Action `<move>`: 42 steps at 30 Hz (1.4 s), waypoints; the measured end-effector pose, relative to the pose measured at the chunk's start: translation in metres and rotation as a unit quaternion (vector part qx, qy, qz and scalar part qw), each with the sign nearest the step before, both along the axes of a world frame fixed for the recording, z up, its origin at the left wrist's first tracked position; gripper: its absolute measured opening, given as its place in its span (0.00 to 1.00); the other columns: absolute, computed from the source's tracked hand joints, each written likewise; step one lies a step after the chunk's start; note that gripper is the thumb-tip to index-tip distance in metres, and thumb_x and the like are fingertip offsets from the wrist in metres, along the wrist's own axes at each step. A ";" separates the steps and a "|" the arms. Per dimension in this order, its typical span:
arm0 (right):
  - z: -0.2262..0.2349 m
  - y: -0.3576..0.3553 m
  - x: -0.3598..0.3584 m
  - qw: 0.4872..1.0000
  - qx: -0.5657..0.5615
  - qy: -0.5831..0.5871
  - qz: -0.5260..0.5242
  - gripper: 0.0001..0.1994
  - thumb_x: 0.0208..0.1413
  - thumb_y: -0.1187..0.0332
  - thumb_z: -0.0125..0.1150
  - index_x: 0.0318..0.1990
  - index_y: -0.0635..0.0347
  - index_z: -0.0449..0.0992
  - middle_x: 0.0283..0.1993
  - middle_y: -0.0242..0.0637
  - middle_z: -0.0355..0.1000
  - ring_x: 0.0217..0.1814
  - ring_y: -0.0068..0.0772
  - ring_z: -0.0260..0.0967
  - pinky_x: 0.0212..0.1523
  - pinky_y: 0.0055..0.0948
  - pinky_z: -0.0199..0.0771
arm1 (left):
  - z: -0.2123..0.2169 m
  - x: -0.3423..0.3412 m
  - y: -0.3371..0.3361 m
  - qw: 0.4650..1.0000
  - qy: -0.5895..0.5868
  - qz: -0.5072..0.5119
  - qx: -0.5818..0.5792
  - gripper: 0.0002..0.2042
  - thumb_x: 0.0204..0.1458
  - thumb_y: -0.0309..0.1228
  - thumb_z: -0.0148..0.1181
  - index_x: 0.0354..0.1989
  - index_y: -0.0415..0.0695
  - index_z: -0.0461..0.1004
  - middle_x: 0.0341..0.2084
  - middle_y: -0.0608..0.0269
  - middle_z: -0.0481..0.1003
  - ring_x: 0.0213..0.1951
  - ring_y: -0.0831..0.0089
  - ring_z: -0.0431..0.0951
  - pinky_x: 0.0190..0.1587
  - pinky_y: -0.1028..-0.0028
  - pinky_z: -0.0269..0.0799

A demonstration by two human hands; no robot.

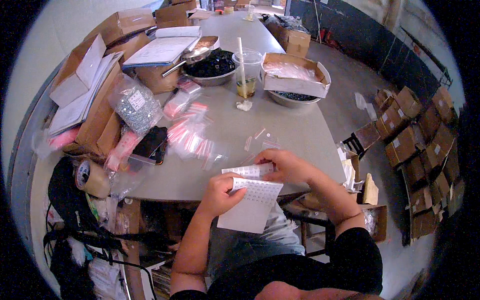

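Note:
A white sheet of small printed labels (250, 212) is in front of me at the table's near edge, its upper part bent over. My left hand (222, 195) grips its left side, thumb on the front. Curled at the far right edge of the sheet, my right hand (282, 167) has its fingers against the bent upper part; the fingertips are partly hidden. Just beyond lie a few small clear bags (270, 143). Left of my hands, clear zip bags with red strips (190, 132) are spread out beside a dark phone-like object (151, 145).
On the grey table (292, 122) stand a plastic cup with a straw (246, 75), a metal bowl of black pieces (212, 70) and a cardboard tray (297, 75) on another bowl. A bag of metal pieces (135, 102) leans left. Cartons (420, 150) are stacked right.

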State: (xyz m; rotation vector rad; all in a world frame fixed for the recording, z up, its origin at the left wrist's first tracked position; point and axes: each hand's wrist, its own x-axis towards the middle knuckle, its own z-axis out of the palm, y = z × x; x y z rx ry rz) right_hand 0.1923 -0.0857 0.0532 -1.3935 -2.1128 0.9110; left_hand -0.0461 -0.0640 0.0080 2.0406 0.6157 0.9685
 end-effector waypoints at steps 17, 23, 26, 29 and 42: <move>-0.033 -0.016 0.019 0.963 -0.156 0.199 -0.089 0.11 0.56 0.64 0.62 0.29 0.62 0.72 0.23 0.27 0.68 0.24 0.19 0.64 0.24 0.24 0.65 | -0.007 -0.005 0.005 0.990 -0.008 -0.132 0.037 0.04 0.39 0.24 0.67 0.25 0.40 0.79 0.34 0.60 0.80 0.38 0.63 0.80 0.46 0.66 0.71; -0.029 -0.017 0.024 0.981 -0.148 0.122 -0.035 0.08 0.55 0.66 0.63 0.34 0.63 0.75 0.23 0.27 0.69 0.26 0.18 0.64 0.27 0.21 0.64 | -0.008 -0.003 0.002 0.996 0.021 -0.078 0.043 0.05 0.40 0.25 0.66 0.25 0.40 0.78 0.32 0.58 0.80 0.34 0.62 0.80 0.41 0.67 0.72; -0.026 -0.017 0.019 0.987 -0.071 0.135 -0.053 0.08 0.53 0.69 0.65 0.38 0.63 0.75 0.27 0.28 0.70 0.30 0.19 0.65 0.32 0.22 0.66 | -0.007 0.000 0.002 0.993 0.028 -0.075 0.085 0.05 0.40 0.26 0.66 0.24 0.39 0.78 0.31 0.57 0.80 0.32 0.62 0.80 0.38 0.68 0.73; -0.019 -0.016 0.018 0.984 -0.083 0.146 -0.057 0.10 0.50 0.73 0.66 0.39 0.63 0.75 0.31 0.29 0.71 0.34 0.19 0.65 0.36 0.24 0.67 | -0.005 0.001 0.001 0.992 0.032 -0.079 0.087 0.05 0.40 0.26 0.66 0.23 0.39 0.77 0.31 0.57 0.80 0.31 0.62 0.80 0.36 0.69 0.73; -0.006 -0.007 0.016 0.998 -0.024 0.016 0.051 0.05 0.48 0.77 0.64 0.32 0.62 0.73 0.28 0.26 0.69 0.32 0.19 0.65 0.35 0.22 0.67 | -0.009 0.002 0.002 0.989 0.046 -0.070 0.124 0.08 0.41 0.28 0.66 0.19 0.40 0.72 0.27 0.55 0.78 0.31 0.59 0.78 0.39 0.65 0.71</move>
